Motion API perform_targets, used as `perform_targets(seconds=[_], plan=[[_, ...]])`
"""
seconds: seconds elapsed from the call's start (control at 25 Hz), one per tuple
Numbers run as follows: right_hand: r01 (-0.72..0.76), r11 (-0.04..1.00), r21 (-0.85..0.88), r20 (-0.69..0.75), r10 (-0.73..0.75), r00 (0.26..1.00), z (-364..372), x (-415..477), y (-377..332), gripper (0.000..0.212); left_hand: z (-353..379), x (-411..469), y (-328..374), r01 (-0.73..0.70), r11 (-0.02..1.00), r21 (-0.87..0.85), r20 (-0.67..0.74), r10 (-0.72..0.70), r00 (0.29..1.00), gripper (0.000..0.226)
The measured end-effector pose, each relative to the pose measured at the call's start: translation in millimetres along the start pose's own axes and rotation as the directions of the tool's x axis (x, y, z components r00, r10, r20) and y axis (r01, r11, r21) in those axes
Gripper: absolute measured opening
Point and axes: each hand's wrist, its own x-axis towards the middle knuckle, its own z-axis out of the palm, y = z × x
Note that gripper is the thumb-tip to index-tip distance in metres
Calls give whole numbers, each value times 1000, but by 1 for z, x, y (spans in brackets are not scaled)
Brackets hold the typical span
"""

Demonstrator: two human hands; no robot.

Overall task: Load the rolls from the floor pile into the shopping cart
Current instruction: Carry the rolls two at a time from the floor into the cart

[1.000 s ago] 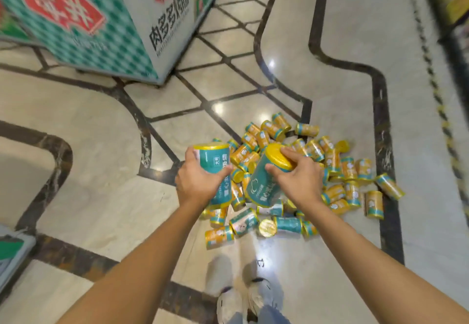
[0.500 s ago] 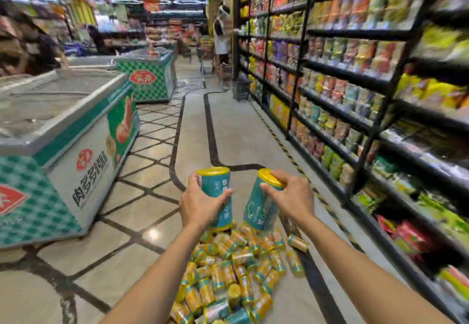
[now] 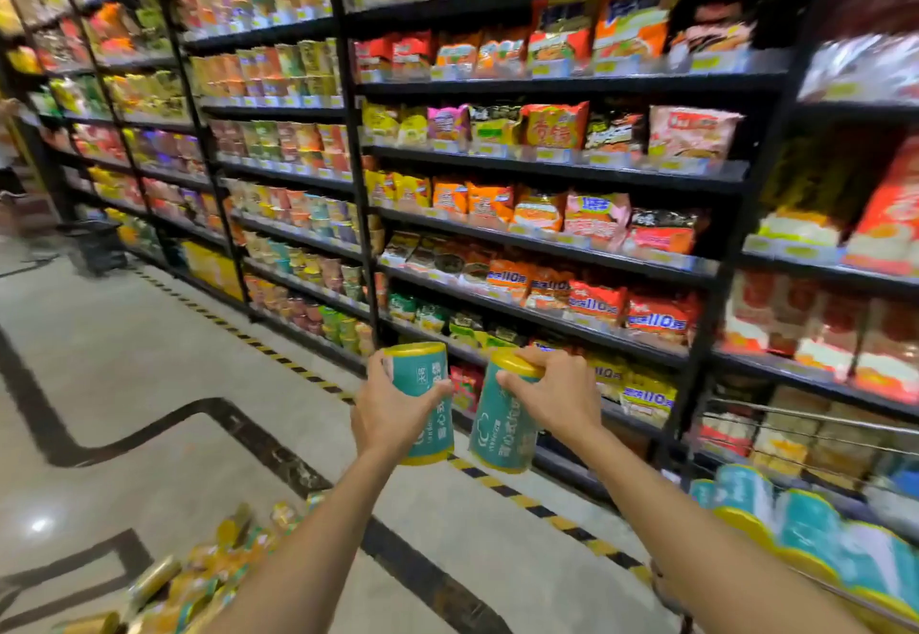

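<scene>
My left hand (image 3: 385,407) grips a teal roll with yellow ends (image 3: 428,375), held upright at chest height. Beside it, my right hand (image 3: 557,395) holds a second teal roll (image 3: 500,429) by its yellow top, tilted slightly. The two rolls are close together without touching. At the lower left lies the floor pile of rolls (image 3: 199,579), blurred. The shopping cart (image 3: 795,439) stands at the right edge, its wire rim showing, with several teal rolls (image 3: 805,529) stacked inside.
Tall black shelves (image 3: 547,171) full of snack bags and cup noodles run along the right of the aisle. A yellow-black striped line (image 3: 278,357) marks the floor by them. A dark basket (image 3: 97,243) stands on the floor far left.
The view has swung right from the aisle to the shelves and the cart. Both hands still carry their rolls, now raised in front of the shelves with the pile behind at lower left.
</scene>
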Motion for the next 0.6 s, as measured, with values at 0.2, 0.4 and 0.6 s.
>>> perform_targets(seconds=[0.2,0.4,0.6], plan=[[-299,949,-95,-216,274,937,-86,-23,80,57,110,-30,80,-176,977,-119,326,206,923,70],[-549,833,-67,-422,475,772,-147,-62,135,58,189,-80,141,-277,929,-245,569,369,735,65],[-717,697,-24,-523,602,603,-190,-109,186,52,247,-143,180,-334,881,-334,693,470,546,56]])
